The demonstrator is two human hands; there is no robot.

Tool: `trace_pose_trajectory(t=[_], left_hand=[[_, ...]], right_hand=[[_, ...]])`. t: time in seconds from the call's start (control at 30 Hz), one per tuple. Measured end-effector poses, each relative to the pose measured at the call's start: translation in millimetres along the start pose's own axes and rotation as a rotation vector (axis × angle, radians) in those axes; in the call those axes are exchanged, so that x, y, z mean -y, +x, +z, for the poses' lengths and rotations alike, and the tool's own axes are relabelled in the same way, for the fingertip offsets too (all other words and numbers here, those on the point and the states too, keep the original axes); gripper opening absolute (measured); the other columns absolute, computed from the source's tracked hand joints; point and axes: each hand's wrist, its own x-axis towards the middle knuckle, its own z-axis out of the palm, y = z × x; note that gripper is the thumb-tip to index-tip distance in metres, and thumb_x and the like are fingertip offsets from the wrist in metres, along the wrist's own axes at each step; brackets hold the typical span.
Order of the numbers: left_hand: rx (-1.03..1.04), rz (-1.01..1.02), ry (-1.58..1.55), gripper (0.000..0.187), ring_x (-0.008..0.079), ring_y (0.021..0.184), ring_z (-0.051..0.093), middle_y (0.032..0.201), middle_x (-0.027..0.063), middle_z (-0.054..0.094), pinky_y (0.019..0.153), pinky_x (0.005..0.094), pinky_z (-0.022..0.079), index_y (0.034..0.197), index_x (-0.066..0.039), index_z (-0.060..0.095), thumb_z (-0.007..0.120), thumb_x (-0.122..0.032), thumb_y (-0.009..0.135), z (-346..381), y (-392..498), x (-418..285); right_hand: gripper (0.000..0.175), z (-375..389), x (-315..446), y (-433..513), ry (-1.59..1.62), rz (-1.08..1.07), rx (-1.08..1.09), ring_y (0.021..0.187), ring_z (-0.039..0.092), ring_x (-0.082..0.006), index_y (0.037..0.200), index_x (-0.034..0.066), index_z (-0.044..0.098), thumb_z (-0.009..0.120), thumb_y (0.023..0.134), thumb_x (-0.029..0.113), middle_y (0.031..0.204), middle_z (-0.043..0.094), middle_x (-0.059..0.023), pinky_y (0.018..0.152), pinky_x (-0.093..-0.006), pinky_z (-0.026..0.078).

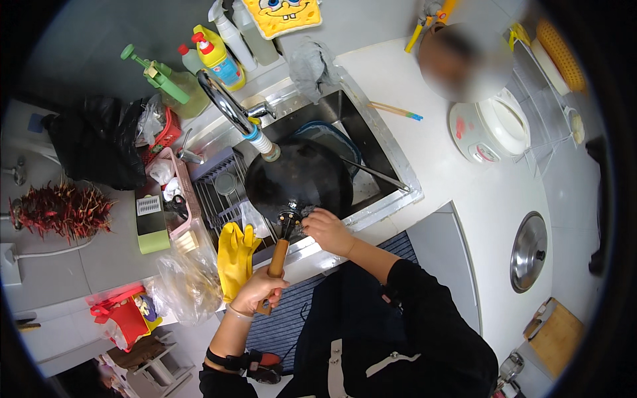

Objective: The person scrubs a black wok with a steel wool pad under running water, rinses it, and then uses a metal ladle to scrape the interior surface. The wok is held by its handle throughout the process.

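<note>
A black wok (298,176) is held over the steel sink (380,134), below the spout of the chrome faucet (224,99). My left hand (261,291) is closed around its wooden handle (278,258). Where the handle joins the wok there is a metal bracket with rivets. Beside that joint my right hand (326,231) presses a grey scouring pad (297,226), probably steel wool, against the wok near its edge. My fingers cover part of the pad. Under the wok, a blue-rimmed basin or strainer (331,129) shows in the sink, and a long metal utensil handle (375,174) leans on the sink's edge.
Yellow rubber gloves (234,258) hang by the drying rack (214,189), left of the sink. Spray and cleaner bottles (221,59) line the back. On the right counter are chopsticks (395,110), a rice cooker (490,129) and a pot lid (528,251).
</note>
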Motion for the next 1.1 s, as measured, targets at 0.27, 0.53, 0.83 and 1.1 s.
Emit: trace_pose_trajectory(t=[0.27, 0.53, 0.83, 1.1], left_hand=[[0.067, 0.006, -0.095, 0.025, 0.012, 0.038, 0.04, 0.057, 0.0033, 0.047, 0.036, 0.0297, 0.033, 0.089, -0.008, 0.045, 0.067, 0.0, 0.081, 10, -3, -1], [0.085, -0.009, -0.148, 0.025, 0.0121, 0.039, 0.04, 0.058, 0.0023, 0.046, 0.038, 0.0294, 0.033, 0.09, -0.009, 0.046, 0.067, -0.001, 0.082, 21, -3, -2], [0.12, -0.034, -0.187, 0.023, 0.0121, 0.039, 0.039, 0.058, 0.0013, 0.044, 0.039, 0.0299, 0.032, 0.089, -0.011, 0.045, 0.065, -0.001, 0.083, 22, -5, -3], [0.151, -0.04, -0.239, 0.024, 0.0117, 0.039, 0.039, 0.058, 0.0011, 0.044, 0.039, 0.0292, 0.031, 0.087, -0.012, 0.044, 0.065, 0.0, 0.083, 24, -5, -7]], right_hand=[[0.013, -8, -2, 11, 0.093, 0.068, -0.237, 0.102, 0.055, -0.0345, 0.087, 0.0044, 0.062, 0.069, 0.076, 0.004, 0.102, 0.059, -0.0114, 0.094, -0.0462, 0.044], [0.021, 9, 37, 13, 0.036, 0.549, -0.509, 0.105, 0.05, -0.0355, 0.093, 0.0062, 0.058, 0.068, 0.076, 0.0, 0.106, 0.055, -0.0122, 0.095, -0.046, 0.039], [0.018, 6, 34, 8, 0.025, 0.752, -0.53, 0.104, 0.048, -0.0347, 0.094, 0.006, 0.06, 0.067, 0.079, 0.0, 0.107, 0.056, -0.0114, 0.093, -0.0451, 0.039], [0.013, 17, 40, 0, 0.079, 0.671, -0.498, 0.101, 0.051, -0.0344, 0.092, 0.0058, 0.062, 0.067, 0.081, 0.002, 0.104, 0.058, -0.0106, 0.093, -0.0452, 0.04]])
